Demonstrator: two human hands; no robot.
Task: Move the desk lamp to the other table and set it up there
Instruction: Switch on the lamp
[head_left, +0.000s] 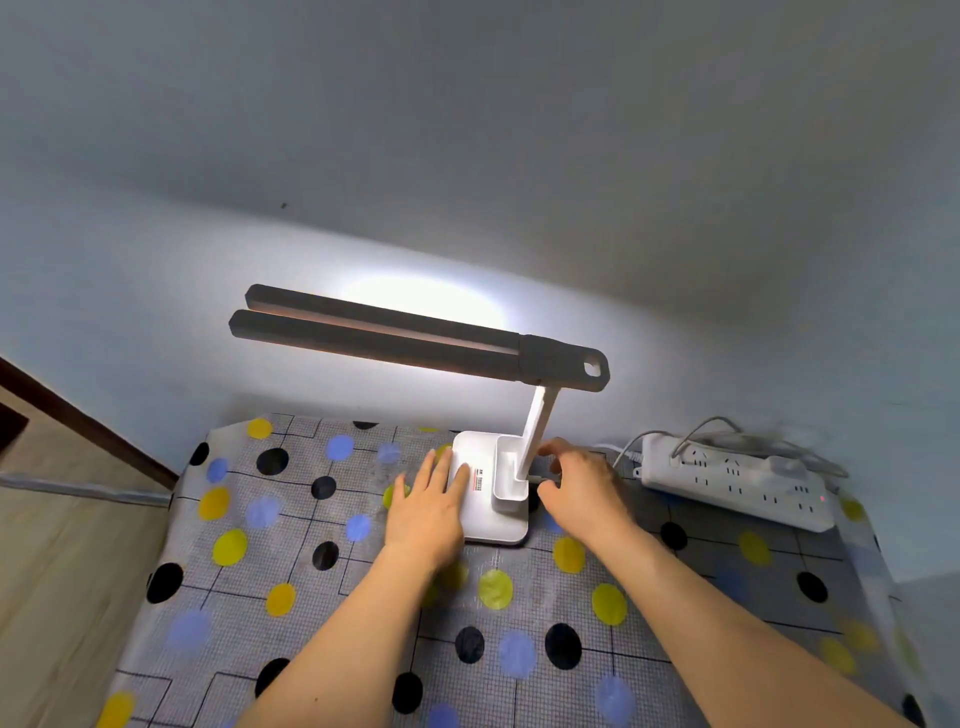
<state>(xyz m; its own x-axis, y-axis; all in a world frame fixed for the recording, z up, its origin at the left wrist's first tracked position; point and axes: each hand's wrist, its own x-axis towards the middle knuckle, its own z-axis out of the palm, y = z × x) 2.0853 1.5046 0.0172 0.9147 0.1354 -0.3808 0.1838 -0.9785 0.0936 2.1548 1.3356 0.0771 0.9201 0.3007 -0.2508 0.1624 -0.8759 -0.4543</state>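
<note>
Two bare forearms reached over the near edge of a table (363, 629) draped in a spotted cloth. The left hand (428, 512) lay flat, fingers straight, against the left side of the white base (491, 519) of the desk lamp (550, 358). The lamp stood toward the table's far edge, about midway along it. The right hand (582, 486) sat at the base's right side by the foot of the stem (535, 431), fingers curled; whether they pinched a plug, a switch or nothing could not be told. Above, the twin-bar lamp head (379, 332) stretched left and threw a bright patch on the wall (467, 156). A power strip (737, 480) with a cord (618, 452) lay at the far right corner.

Lit and standing square, the lamp looked to be in its set-up stage, though which table this was could not be told. Doing that step well would mean pressing the base down with the flat hand while the other worked at the stem, since the long head could tip the light base leftward. The cord would need to be kept slack.
</note>
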